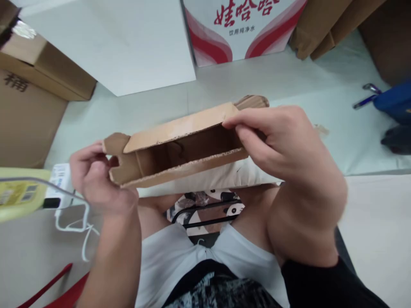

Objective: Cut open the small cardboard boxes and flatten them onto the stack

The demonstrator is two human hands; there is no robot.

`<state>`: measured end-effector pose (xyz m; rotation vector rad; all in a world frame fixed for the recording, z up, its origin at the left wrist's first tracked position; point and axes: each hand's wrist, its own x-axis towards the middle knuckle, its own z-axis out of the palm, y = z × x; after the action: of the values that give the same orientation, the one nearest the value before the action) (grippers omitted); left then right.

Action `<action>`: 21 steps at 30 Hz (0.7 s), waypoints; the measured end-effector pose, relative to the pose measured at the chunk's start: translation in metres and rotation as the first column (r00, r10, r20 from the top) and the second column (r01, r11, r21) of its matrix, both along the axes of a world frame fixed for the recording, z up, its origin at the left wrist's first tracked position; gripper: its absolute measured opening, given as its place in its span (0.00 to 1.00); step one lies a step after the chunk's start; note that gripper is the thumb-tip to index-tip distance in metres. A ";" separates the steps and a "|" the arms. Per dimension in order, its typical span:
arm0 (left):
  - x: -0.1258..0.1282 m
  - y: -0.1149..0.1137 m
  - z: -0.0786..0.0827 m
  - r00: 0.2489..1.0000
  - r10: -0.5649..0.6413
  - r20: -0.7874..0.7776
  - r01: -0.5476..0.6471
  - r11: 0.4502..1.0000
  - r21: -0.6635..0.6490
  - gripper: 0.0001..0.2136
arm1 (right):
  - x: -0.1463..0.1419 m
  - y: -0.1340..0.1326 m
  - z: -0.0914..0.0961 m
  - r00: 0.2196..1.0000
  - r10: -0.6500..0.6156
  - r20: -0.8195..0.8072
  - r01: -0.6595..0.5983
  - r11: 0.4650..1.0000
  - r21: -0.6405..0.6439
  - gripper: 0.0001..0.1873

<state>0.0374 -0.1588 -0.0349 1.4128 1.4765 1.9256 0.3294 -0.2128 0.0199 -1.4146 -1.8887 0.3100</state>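
Observation:
A long, narrow brown cardboard box (pixel 189 126) is held up above my lap, its open side facing me and its dark inside showing. At its left end, my left hand (pixel 101 179) is closed on the cut end flap. My right hand (pixel 276 137) pinches the upper right corner between thumb and fingers. Short end flaps stick out at both ends of the box. Behind and beneath it lies a pale cloth-like thing, partly covered by the box.
A white box (pixel 128 42) and a red-and-white printed carton (pixel 240 34) stand at the back. Brown cartons (pixel 28 107) are on the left. A yellow-green bottle (pixel 22 192) and a white power strip with cables are near my left wrist. A blue pouch (pixel 394 102) lies right.

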 end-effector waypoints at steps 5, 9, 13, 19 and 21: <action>0.004 -0.001 0.007 0.988 -0.150 -0.038 0.152 0.986 0.070 0.12 | 0.004 0.002 -0.006 0.991 -0.003 -0.130 -0.002 0.999 -0.038 0.20; 0.004 -0.009 0.004 0.953 -0.303 0.001 0.302 0.951 0.067 0.19 | 0.011 -0.001 -0.006 0.973 0.147 -0.180 -0.167 0.981 -0.101 0.35; 0.003 -0.017 0.004 0.918 -0.392 0.059 0.392 0.920 0.012 0.22 | 0.013 0.001 -0.008 0.954 0.205 -0.217 -0.231 0.968 -0.100 0.36; -0.004 -0.019 -0.001 0.886 -0.443 0.138 0.446 0.895 0.012 0.22 | 0.009 0.005 -0.006 0.991 0.100 -0.086 -0.105 0.993 -0.057 0.11; -0.005 -0.021 -0.004 0.922 -0.374 0.105 0.380 0.924 -0.050 0.25 | 0.008 0.003 -0.004 0.988 0.152 -0.032 -0.154 0.982 -0.110 0.15</action>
<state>0.0327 -0.1796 -0.0389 1.4312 1.1176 1.6590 0.3376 -0.2096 0.0164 -1.3343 -1.9917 0.5126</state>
